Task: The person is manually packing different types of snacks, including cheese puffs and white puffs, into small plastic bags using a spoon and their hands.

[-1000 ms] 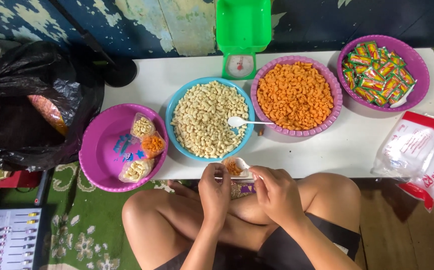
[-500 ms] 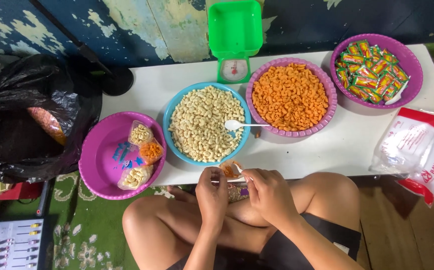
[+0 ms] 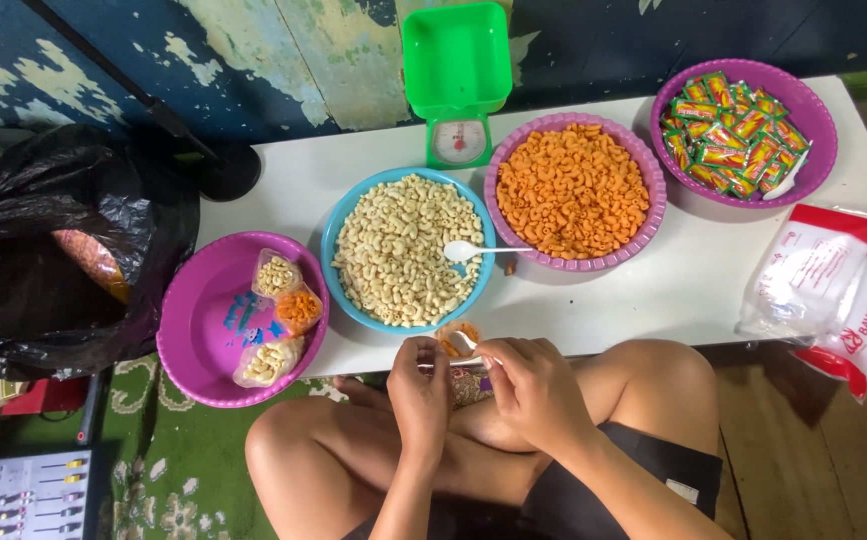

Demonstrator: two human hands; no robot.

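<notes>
Over my lap, at the white table's [image 3: 654, 290] near edge, my left hand [image 3: 421, 388] and my right hand [image 3: 531, 385] together grip a small clear snack bag [image 3: 457, 340] with orange pieces in it. The bag's top sits between my fingertips; its lower part is hidden behind my hands. Just beyond stand a blue bowl of pale curls [image 3: 406, 250] and a purple bowl of orange curls [image 3: 574, 190]. A white spoon [image 3: 479, 250] bridges the two bowls.
A magenta basin [image 3: 204, 330] at left holds three filled small bags [image 3: 276, 320]. A purple bowl of green sachets [image 3: 742, 130] is at right, a green kitchen scale [image 3: 457, 85] at the back. White plastic packs [image 3: 834, 290] lie far right, a black bag [image 3: 54, 250] far left.
My hands have stayed at the small bag, shifting slightly on its top. The view has drifted a little; bowls and spoon have not moved.
</notes>
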